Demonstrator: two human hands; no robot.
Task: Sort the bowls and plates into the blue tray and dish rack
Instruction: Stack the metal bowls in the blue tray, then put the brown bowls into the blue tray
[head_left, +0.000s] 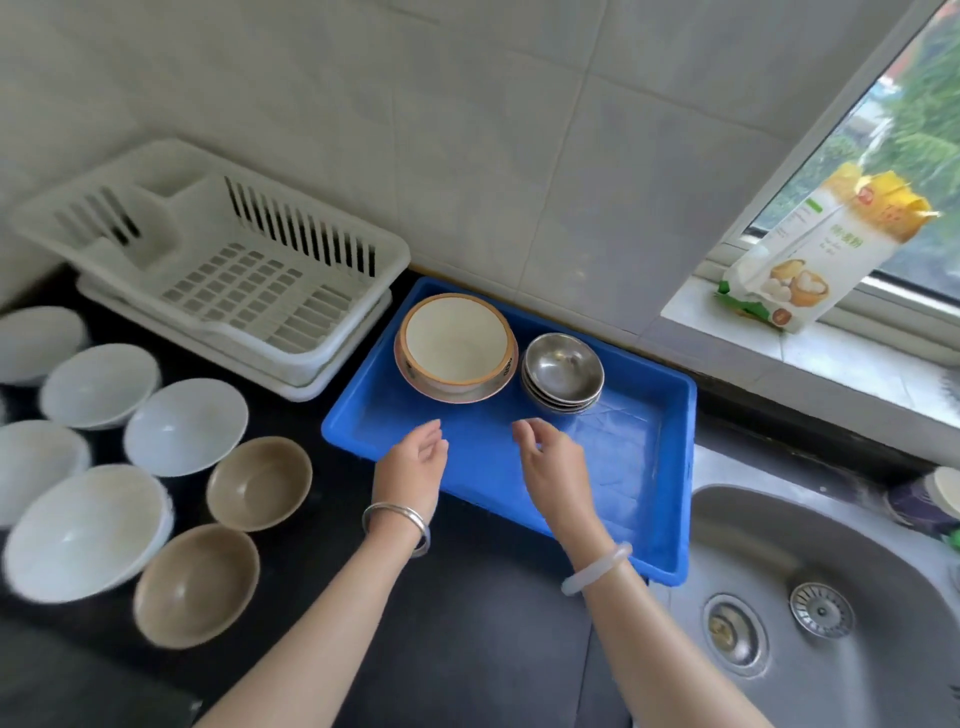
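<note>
blue tray (644, 467) lies on the dark counter (467, 649), between the white dish rack (249, 280) on its left and the steel sink (831, 597) on its right. its far end holds two groups: a cream bowl (456, 340) seated upright on a pink-rimmed plate (410, 382), and just beside it, to the right, a stack of steel bowls (562, 366), nested upright.

left hand (415, 462) hovers over the tray's near left edge, palm turned inward, fingers loosely curved and apart; it holds nothing. right hand (550, 462) hovers over the tray floor just to the right, fingers likewise relaxed and slightly curled, holding nothing. the two hands are near each other without touching. a silver bangle (397, 525) sits on the left wrist, a pale bangle (597, 569) on the right wrist.

the dish rack stands against the tiled wall, its slotted side facing the tray. left of the tray, on the counter, several white bowls (184, 426) and two brown bowls (258, 483) stand upright, close together. a printed bag (810, 254) stands tilted on the window sill (701, 312) beyond the tray.
</note>
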